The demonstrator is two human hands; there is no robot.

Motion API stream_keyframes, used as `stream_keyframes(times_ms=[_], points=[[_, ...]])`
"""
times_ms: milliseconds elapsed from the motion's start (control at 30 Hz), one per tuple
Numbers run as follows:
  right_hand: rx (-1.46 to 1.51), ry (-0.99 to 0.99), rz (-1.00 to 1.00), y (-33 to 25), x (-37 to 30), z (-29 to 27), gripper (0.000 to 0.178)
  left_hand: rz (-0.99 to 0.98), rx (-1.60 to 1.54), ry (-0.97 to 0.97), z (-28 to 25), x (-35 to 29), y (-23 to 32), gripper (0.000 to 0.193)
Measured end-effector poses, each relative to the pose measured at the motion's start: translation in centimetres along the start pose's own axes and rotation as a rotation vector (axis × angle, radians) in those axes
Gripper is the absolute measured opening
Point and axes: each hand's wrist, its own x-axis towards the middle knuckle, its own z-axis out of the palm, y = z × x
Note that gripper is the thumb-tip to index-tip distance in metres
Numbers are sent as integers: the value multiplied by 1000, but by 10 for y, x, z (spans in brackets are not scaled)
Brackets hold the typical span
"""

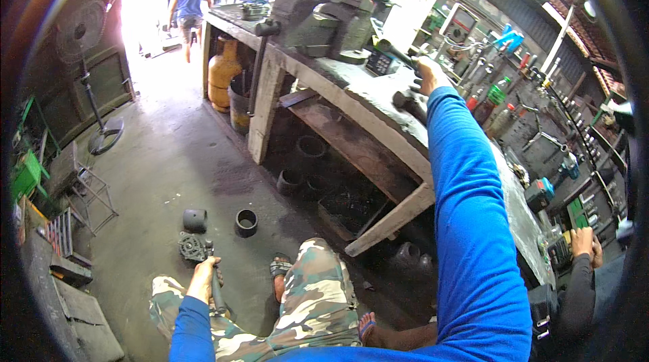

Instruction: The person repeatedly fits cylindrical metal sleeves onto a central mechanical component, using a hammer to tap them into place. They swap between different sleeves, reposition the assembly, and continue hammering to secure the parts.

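My left hand [201, 280] is low at the left above my camouflage-clad leg, its fingers wrapped round a dark rod-like tool [218, 292]. Just beyond it is a round, dark metal part with holes [192, 247]; whether the two are joined I cannot tell. My right arm stretches far out over the workbench [378, 95]. There my right hand [431, 76] is closed round a dark, thick-ended handle [397, 53]; the rest of that tool is hidden. A dark hammer-like head [410, 104] lies on the bench close below the hand.
A large bench vise [318, 20] stands at the bench's far end. Two dark metal sleeves, one lying [195, 220] and one upright [246, 222], are on the floor. Another person's hands [584, 244] work at the right. A person [189, 4] is at the bright doorway.
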Motion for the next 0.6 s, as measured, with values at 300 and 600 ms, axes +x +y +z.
stream_keyframes(times_ms=[300, 600], points=[[-741, -502, -504, 88, -22, -86, 49, 271, -144, 88, -34, -15, 20, 26], [-1345, -103, -339, 135, 19, -183, 80, 220, -201, 208, -105, -21, 68, 27]])
